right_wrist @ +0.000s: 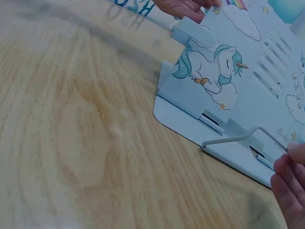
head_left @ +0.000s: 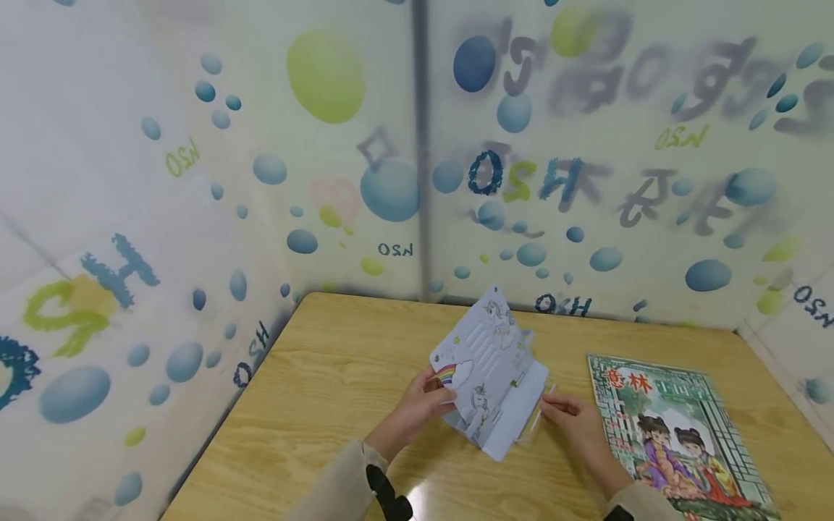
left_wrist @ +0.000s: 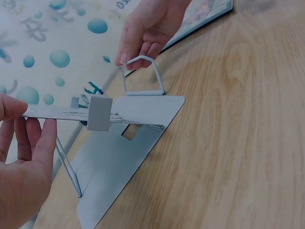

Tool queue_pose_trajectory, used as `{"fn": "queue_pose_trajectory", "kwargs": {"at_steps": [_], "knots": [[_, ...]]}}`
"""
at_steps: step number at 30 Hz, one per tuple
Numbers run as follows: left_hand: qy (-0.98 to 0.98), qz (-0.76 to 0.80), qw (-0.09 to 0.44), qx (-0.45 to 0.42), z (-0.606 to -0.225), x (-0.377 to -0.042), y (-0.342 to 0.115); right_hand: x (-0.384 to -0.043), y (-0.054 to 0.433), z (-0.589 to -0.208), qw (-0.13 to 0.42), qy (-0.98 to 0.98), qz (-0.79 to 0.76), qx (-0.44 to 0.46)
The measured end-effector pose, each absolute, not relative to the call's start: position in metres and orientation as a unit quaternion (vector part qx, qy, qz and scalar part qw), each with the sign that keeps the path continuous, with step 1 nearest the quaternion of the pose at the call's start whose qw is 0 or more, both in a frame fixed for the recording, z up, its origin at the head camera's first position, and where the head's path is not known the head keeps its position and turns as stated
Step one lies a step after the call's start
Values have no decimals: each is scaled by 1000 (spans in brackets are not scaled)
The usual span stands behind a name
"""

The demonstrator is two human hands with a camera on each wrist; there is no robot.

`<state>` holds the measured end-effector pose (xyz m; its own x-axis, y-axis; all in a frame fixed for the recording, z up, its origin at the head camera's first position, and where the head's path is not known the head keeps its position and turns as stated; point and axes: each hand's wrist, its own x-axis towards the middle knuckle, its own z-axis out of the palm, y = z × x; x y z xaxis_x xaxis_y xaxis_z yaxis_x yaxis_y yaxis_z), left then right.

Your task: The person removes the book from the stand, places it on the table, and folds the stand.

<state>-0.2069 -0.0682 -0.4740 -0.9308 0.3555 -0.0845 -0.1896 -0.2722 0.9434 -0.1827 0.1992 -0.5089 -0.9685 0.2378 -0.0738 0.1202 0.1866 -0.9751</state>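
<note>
A white metal book stand [head_left: 489, 362] with unicorns, clouds and a rainbow printed on its panel is over the wooden table in the head view. Its panel is folded up from a flat base plate [left_wrist: 114, 157]. My left hand [head_left: 420, 405] holds the panel's left edge, thumb on the printed face and fingers behind. My right hand [head_left: 576, 427] pinches the thin wire bracket [right_wrist: 233, 140] hinged at the base's front edge. That bracket stands up from the base in the left wrist view. A second wire leg [left_wrist: 69, 167] shows behind the panel.
A magazine [head_left: 677, 434] with two drawn figures on its cover lies on the table at the right, beside my right forearm. Pale walls with printed bubbles [head_left: 391, 189] stand along the table's [head_left: 352, 347] back and left edges.
</note>
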Motion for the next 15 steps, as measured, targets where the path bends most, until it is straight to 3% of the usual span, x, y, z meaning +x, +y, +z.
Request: {"fn": "queue_pose_trajectory", "kwargs": {"at_steps": [15], "knots": [[536, 814, 197, 108, -487, -191, -53, -199, 216, -505, 0, -769, 630, -108]]}}
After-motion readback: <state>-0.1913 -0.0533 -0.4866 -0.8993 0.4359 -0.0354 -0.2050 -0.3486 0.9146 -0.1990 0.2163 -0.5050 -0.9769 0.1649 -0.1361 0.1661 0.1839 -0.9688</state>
